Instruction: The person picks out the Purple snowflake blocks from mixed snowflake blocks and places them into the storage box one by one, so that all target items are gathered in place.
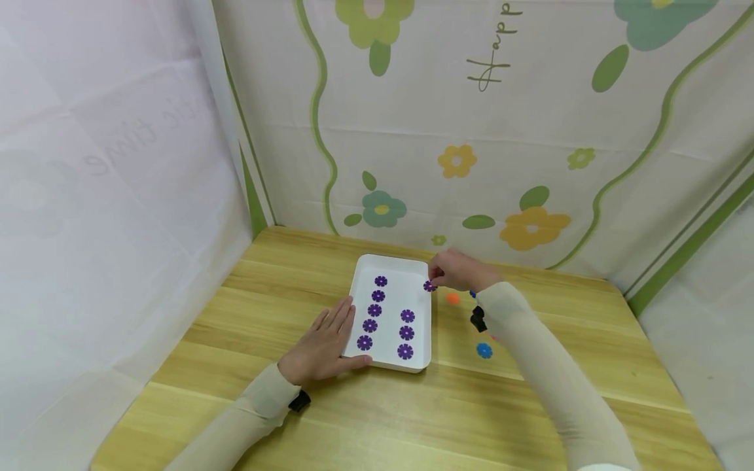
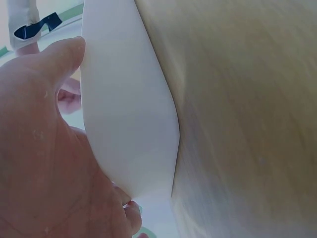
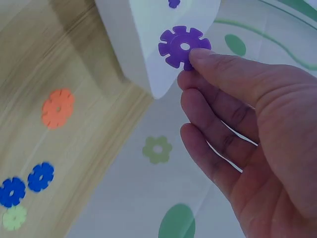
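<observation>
A shallow white tray (image 1: 391, 263) lies on the wooden table. Inside it, purple snowflake discs form two columns, a longer one on the left and three discs on the right, such as this disc (image 1: 407, 333). My left hand (image 1: 321, 343) rests at the tray's near left corner, fingers straight along the left side and thumb along the near rim. Between thumb and fingertips, my right hand (image 3: 247, 104) pinches a purple snowflake disc (image 3: 171, 47) by its edge. In the head view, that hand is over the tray's right rim, near the far right corner.
Loose discs lie on the table right of the tray: an orange disc (image 3: 58, 108), two dark blue discs (image 3: 40, 176), a pale green disc (image 3: 15, 218) and a light blue disc (image 1: 484, 350). My right sleeve partly hides this group. A printed cloth (image 1: 412, 104) hangs behind the table.
</observation>
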The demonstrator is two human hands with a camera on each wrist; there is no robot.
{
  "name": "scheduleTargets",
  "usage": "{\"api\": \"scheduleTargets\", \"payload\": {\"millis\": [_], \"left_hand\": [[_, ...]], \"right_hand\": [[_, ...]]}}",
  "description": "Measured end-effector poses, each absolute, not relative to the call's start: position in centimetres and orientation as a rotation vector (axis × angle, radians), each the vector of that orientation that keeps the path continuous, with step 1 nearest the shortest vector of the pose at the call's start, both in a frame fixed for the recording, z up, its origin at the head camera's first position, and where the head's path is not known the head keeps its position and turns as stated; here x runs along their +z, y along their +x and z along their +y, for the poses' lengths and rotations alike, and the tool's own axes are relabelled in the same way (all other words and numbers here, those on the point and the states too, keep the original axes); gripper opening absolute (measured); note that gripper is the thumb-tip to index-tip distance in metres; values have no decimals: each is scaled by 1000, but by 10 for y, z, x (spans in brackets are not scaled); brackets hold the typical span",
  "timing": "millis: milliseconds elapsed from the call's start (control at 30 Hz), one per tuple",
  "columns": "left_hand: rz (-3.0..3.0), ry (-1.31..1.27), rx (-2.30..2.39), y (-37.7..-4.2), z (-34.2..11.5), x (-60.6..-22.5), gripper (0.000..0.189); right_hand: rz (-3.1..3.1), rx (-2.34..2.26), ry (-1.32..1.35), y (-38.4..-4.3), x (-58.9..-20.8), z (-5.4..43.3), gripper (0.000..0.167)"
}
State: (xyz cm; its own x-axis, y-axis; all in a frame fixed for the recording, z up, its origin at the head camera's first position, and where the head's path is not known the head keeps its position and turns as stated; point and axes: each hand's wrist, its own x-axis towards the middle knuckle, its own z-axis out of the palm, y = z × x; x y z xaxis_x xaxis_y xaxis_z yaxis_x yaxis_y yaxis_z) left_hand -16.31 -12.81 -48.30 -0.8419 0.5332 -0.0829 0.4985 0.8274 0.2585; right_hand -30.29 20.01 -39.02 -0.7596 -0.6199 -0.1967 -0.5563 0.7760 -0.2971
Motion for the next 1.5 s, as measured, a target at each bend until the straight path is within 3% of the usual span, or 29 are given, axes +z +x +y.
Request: {"api": "scheduleTargets", "payload": {"millis": [433, 1100, 1500], "left_hand": [[2858, 809, 348, -164, -128, -484, 111], [2867, 818, 348, -164, -128, -484, 111], [2870, 814, 341, -165, -128, -485, 111]], "right_hand": [[2646, -267, -938, -309, -419, 161, 10], [2700, -298, -795, -315, -449, 154, 10], [2713, -302, -902, -311, -433, 169, 13]]}}
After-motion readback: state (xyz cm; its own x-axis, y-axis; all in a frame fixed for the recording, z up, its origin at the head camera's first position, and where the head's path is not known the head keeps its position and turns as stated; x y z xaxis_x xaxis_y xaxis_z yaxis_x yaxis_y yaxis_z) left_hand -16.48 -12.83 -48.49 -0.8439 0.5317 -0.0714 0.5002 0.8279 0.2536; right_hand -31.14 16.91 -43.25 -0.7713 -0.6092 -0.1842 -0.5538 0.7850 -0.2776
